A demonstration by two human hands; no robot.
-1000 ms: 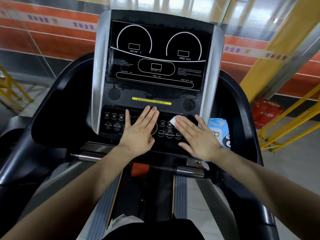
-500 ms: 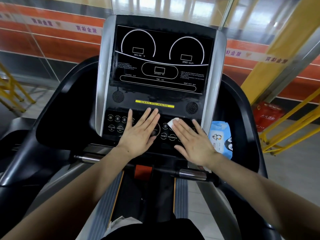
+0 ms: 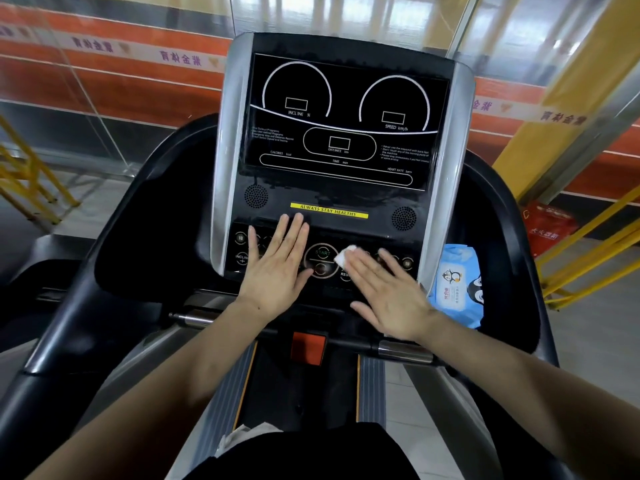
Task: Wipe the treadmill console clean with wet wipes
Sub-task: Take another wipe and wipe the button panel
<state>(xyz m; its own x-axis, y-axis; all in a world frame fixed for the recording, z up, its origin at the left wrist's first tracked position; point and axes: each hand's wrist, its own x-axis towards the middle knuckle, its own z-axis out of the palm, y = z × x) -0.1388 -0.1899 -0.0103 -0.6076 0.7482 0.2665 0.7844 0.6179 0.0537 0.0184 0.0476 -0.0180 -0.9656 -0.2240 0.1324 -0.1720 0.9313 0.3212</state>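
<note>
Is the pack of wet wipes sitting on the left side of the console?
No, the blue wet wipes pack lies in the tray right of the console, beside the right hand.

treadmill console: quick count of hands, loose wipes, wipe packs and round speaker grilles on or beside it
hands: 2, left hand flat on the buttons, right hand flat on the wipe
wet wipe: 1, under the right fingers
wipe pack: 1, blue, right of the console
speaker grilles: 2, left and right
total: 6
</note>
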